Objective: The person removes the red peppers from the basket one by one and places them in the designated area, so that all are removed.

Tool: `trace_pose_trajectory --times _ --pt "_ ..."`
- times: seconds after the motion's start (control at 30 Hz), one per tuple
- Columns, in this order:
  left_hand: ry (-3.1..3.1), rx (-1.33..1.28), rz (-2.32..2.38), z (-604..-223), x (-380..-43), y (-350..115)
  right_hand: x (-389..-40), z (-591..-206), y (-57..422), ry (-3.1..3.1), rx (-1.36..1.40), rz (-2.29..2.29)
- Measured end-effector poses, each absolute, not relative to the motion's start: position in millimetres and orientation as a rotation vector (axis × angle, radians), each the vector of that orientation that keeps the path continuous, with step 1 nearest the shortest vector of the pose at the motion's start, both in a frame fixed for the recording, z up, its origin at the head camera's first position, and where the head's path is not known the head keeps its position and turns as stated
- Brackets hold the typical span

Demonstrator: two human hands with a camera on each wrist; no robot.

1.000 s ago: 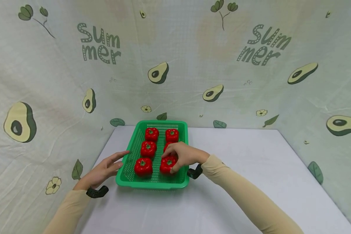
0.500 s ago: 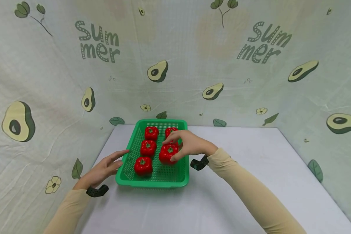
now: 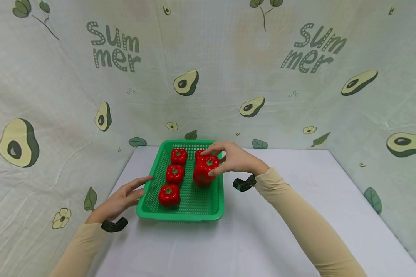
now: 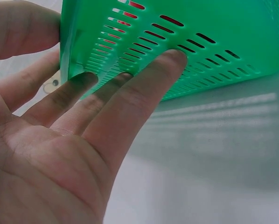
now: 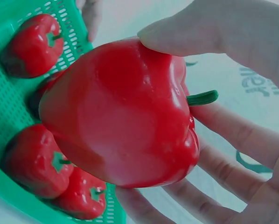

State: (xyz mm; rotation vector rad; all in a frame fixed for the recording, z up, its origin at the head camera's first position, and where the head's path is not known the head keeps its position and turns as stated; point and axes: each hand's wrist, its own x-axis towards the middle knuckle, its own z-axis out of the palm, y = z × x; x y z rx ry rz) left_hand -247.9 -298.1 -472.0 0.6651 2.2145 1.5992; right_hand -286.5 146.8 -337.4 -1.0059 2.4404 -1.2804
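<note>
My right hand (image 3: pixel 240 158) holds a red bell pepper (image 3: pixel 208 165) with a green stem, thumb on one side and fingers on the other. In the right wrist view this bell pepper (image 5: pixel 116 112) fills the middle, raised over the green basket (image 5: pixel 4 184). My left hand (image 3: pixel 119 200) lies at the left side of the green basket (image 3: pixel 180 218). The left wrist view shows its straight fingers (image 4: pixel 135 100) against the slotted basket wall (image 4: pixel 251 32). Three bell peppers (image 3: pixel 175 174) stand in a column on the basket's left; others on the right are partly hidden by the right hand and its pepper.
The basket stands at the left rear of a white table (image 3: pixel 280 200), which stretches to the right. A cloth backdrop (image 3: pixel 215 77) printed with avocados encloses the back and sides. Black straps with cameras (image 3: pixel 244 183) sit on both wrists.
My right hand has lifted the near right bell pepper from the basket floor and carried it up, back and slightly right. The left hand has stayed at the basket's side.
</note>
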Motion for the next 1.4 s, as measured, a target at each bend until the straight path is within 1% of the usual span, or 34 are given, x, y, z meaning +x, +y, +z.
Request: trace_pose_trajectory --times 0.3,0.53,0.7,1.17,1.4 --pt "2.218 0.658 1.604 -474 -248 -299 -295 -333 166 2.496 -0.914 -1.368" --pt "2.217 0.646 1.613 -475 -250 -298 -303 -337 181 2.503 -0.763 -1.468" --pt "2.217 0.651 1.614 -477 -251 -299 -308 -340 190 2.604 -0.707 -1.436" --pt "2.208 0.647 1.622 -477 -253 -299 -326 -360 217 2.678 -0.502 -1.490" --pt "2.211 0.637 1.620 -478 -251 -300 -334 -381 225 2.748 -0.406 -1.492"
